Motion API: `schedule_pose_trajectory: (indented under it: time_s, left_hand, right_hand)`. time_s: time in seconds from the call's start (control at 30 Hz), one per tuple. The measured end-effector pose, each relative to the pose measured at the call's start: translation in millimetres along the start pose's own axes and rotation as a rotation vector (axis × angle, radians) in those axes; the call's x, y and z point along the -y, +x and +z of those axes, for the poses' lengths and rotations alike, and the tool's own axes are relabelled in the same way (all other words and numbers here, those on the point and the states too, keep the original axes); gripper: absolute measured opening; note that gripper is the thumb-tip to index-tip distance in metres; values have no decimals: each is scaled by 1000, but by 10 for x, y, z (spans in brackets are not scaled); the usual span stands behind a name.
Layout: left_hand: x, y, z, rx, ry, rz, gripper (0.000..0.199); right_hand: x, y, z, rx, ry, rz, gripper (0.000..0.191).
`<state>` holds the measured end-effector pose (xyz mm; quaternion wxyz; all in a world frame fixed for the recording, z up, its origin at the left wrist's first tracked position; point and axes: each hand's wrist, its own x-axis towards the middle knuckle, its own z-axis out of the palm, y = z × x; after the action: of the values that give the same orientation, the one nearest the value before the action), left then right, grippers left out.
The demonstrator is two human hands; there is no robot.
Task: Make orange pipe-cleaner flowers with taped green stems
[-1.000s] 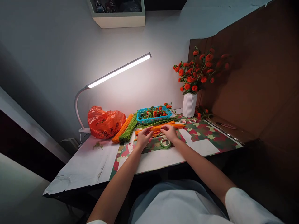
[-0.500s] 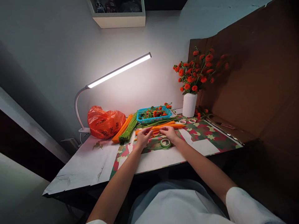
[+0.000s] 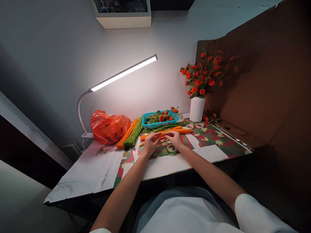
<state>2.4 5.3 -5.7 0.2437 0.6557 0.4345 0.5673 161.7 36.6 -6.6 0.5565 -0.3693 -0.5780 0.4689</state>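
Observation:
My left hand (image 3: 151,144) is closed in a pinch at the middle of the table, on an orange pipe cleaner piece (image 3: 162,134). Facing it, my right hand (image 3: 175,139) pinches the other end of this piece with thumb and fingertips. My fingers cover much of it, so its exact shape is hard to make out. Loose orange pipe cleaners (image 3: 182,129) lie just behind my hands. A roll of green tape (image 3: 172,149) rests on the table below my right hand.
Bundles of orange (image 3: 127,134) and green pipe cleaners (image 3: 133,137) lie left, beside an orange plastic bag (image 3: 109,127). Behind stands a blue basket (image 3: 145,125) of small orange flowers. A white vase (image 3: 197,110) holds more flowers. A lamp (image 3: 123,73) overhangs the table.
The orange coiled piece showed between my hands earlier; now my fingers cover more of it. My right hand has shifted slightly left and down, and my left fingers have curled further over the piece.

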Motion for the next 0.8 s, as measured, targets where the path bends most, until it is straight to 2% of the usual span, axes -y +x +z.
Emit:
schedule_pose_trajectory:
  time_s: [0.2, 0.4, 0.53, 0.7, 0.8]
  left_hand:
    - [-54, -6, -26, 10, 108, 78, 21]
    - [-30, 5, -50, 80, 143, 125, 22]
    - [-26, 9, -37, 75, 144, 100, 23]
    - [-25, 10, 2, -3, 51, -1, 42]
    - [13, 16, 1, -27, -16, -54, 36]
  right_hand:
    - [25, -27, -5, -11, -185, -85, 10]
    - [40, -41, -11, 0, -280, -131, 13]
    - [26, -12, -2, -4, -197, -77, 10]
    - [16, 27, -6, -111, -53, 12, 11]
    - [8, 29, -10, -112, -48, 24, 12]
